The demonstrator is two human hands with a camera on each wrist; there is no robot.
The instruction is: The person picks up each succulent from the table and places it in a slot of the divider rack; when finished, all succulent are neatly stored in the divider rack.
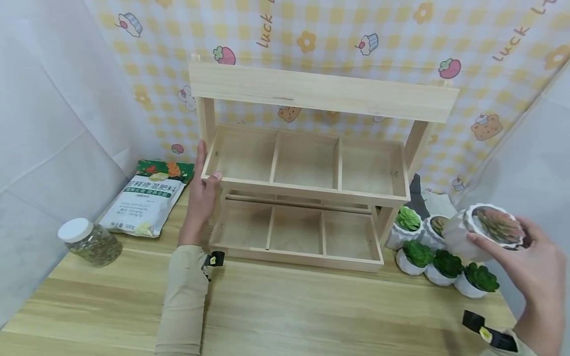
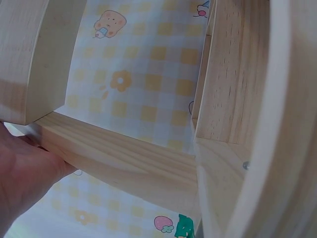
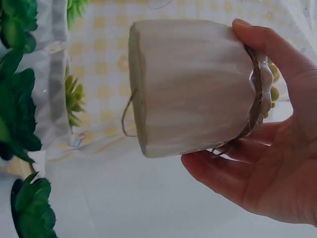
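A two-tier wooden shelf (image 1: 307, 190) stands on the table, each tier split into three bare compartments. At its left end my left hand (image 1: 202, 198) grips the upper tier's side, thumb over the front corner. In the left wrist view that hand (image 2: 29, 173) is by a wooden upright (image 2: 119, 158). My right hand (image 1: 534, 262) holds a white ceramic pot (image 1: 460, 237) with a reddish succulent (image 1: 498, 225), raised at the right. The right wrist view shows fingers and thumb around this pot (image 3: 193, 84), near its rim, where twine (image 3: 257, 94) is tied.
Several small white pots with green succulents (image 1: 447, 264) cluster right of the shelf. To its left lie a fertilizer bag (image 1: 144, 198) and a white-lidded clear jar (image 1: 91, 242). A checkered cloth (image 1: 307, 20) hangs behind; wooden tabletop (image 1: 338, 311) extends in front.
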